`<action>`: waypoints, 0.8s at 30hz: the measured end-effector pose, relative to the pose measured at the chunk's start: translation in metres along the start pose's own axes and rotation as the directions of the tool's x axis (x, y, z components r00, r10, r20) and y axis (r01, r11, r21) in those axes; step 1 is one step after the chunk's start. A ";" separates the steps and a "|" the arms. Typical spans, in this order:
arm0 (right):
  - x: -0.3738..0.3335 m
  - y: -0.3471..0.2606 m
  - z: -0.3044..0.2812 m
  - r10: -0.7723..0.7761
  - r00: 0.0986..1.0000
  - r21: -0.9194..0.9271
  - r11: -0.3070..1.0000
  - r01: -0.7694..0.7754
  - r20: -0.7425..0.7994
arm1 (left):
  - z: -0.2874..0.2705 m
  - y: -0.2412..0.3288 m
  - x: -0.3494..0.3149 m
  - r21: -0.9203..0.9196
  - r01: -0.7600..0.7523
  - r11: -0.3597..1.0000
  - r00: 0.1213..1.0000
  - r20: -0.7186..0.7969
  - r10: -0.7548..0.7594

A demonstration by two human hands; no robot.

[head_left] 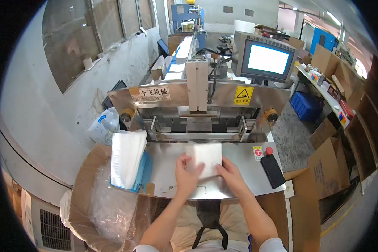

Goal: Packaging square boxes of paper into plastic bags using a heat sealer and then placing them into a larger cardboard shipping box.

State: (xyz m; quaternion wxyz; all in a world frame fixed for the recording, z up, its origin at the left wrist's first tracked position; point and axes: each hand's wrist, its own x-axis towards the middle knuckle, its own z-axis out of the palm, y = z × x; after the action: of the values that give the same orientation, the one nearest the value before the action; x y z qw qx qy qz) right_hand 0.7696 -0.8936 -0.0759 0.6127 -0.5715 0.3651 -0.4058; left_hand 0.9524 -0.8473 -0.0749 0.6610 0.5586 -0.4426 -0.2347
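Observation:
A white, square, soft-looking pack (208, 157), perhaps folded tissue, is held between both hands over the metal worktable (164, 178). Fingers of my left hand (185, 174) grip its left side, with the thumb on top; this hand is a little blurred. On the lower right corner, my right hand (232, 173) pinches the pack between thumb and fingers. A stack of clear plastic bags (127, 157) lies on a blue holder (143, 172) left of my left hand. Beyond the pack stands the machine's opening, with a metal plate (198, 124) at its middle.
A black phone-like slab (272, 171) and a red button (269, 150) are at the table's right. The cardboard box (82, 201) at lower left holds crumpled clear film (111, 206). A monitor (268, 59) rises behind the machine. A blue crate (306, 105) sits on the floor.

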 end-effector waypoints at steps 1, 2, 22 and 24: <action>-0.012 -0.004 -0.012 0.058 0.998 0.094 0.994 -0.060 0.028 | 0.006 0.021 -0.019 0.227 -0.202 0.953 0.979 0.083 0.188; -0.029 -0.019 -0.017 0.170 0.983 0.149 0.976 -0.159 -0.064 | 0.006 0.043 -0.036 0.418 -0.399 0.816 0.917 0.208 0.342; -0.257 -0.059 -0.205 -0.008 0.706 0.031 0.999 0.043 -0.708 | 0.109 -0.013 0.108 0.799 -0.478 0.365 0.646 0.601 -0.470; -0.294 -0.052 -0.242 -0.021 0.514 -0.039 0.999 -0.024 -0.858 | 0.097 -0.029 0.099 0.791 -0.497 0.357 0.691 0.610 -0.388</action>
State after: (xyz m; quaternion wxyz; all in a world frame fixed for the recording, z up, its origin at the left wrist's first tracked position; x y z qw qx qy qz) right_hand 0.4262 -0.7235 -0.0482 0.3403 -0.3107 0.6294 -0.6258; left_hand 0.9246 -0.9862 -0.0721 -0.0013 0.6705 -0.7332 -0.1134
